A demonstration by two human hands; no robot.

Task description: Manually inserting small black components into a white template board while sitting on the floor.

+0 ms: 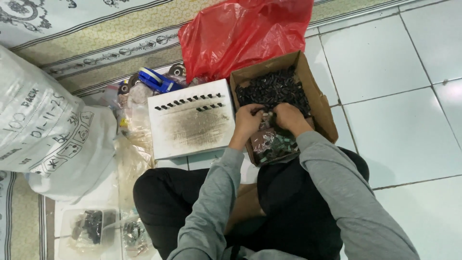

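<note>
Both hands reach into an open cardboard box filled with many small black parts. My left hand curls over the parts at the box's near left, its fingers bent into the heap. Close beside it, my right hand also digs into the pile, the fingertips of both hands almost touching. What the fingers pinch is hidden. A white board lies left of the box, with two short rows of small black parts lined up near its far edge.
A red plastic bag lies behind the box. A large white sack stands at the left, with a blue tape dispenser, clear bags and small trays of parts around it. White floor tiles spread to the right; my crossed legs are below.
</note>
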